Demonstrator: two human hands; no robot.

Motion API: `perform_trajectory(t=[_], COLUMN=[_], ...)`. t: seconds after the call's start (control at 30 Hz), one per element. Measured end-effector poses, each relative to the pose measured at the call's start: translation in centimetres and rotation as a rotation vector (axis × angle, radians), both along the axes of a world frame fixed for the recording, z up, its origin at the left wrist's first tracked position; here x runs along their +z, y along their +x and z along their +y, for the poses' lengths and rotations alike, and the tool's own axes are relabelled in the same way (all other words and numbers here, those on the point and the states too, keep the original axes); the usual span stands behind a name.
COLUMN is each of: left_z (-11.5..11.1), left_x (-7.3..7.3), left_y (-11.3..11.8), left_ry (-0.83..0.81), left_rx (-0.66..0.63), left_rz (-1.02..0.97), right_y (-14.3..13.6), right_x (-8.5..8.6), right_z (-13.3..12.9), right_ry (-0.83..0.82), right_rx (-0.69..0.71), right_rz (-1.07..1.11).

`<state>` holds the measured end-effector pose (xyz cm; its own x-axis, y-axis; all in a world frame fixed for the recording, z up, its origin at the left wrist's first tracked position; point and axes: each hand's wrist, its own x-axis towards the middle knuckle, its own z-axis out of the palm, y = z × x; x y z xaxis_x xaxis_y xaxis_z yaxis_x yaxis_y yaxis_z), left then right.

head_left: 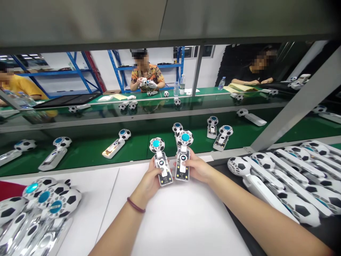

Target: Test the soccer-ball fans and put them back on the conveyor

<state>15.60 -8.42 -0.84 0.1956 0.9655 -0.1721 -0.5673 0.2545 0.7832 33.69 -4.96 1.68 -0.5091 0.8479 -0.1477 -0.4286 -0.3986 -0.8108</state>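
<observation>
Side by side above the white work surface, I hold two handheld fans with soccer-ball heads, blue round centres and clear bodies. My left hand (150,180) is closed around the body of the left handheld fan (163,170), its thumb on the front beside the white strip. In my right hand (198,168) is the right handheld fan (183,167), slightly higher, with my thumb across its front near the round dark display. Both fans stand nearly upright, heads away from me. Fingers behind the bodies are hidden.
More fans lie on the green conveyor belt (138,153) ahead. A pile of fans (62,199) sits at left; rows of fans (262,188) fill a black tray at right. A slanted metal post (289,103) and an overhead panel (170,21) frame the view. Several people sit across the line.
</observation>
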Motion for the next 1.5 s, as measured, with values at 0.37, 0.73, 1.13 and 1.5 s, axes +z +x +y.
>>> perform_trajectory(t=[0.37,0.73,1.13,1.5], left_z=[0.0,-0.2,-0.1,0.0], left_x=[-0.1,0.1,-0.2,-0.2], left_y=[-0.1,0.1,0.2,0.2], left_ry=[-0.018,0.0,-0.018,-0.006], left_rx=[-0.018,-0.002,-0.019,0.001], left_rz=[0.076,0.115,0.096,0.073], right_y=[-0.1,-0.1,-0.1,-0.1], right_x=[-0.1,-0.8,-0.8,-0.7], right_z=[0.3,0.5,0.3,0.2], right_ry=[0.017,0.041,0.063,0.041], right_rx=[0.016,0.02,0.048,0.044], right_rz=[-0.067,-0.076,-0.088,-0.101])
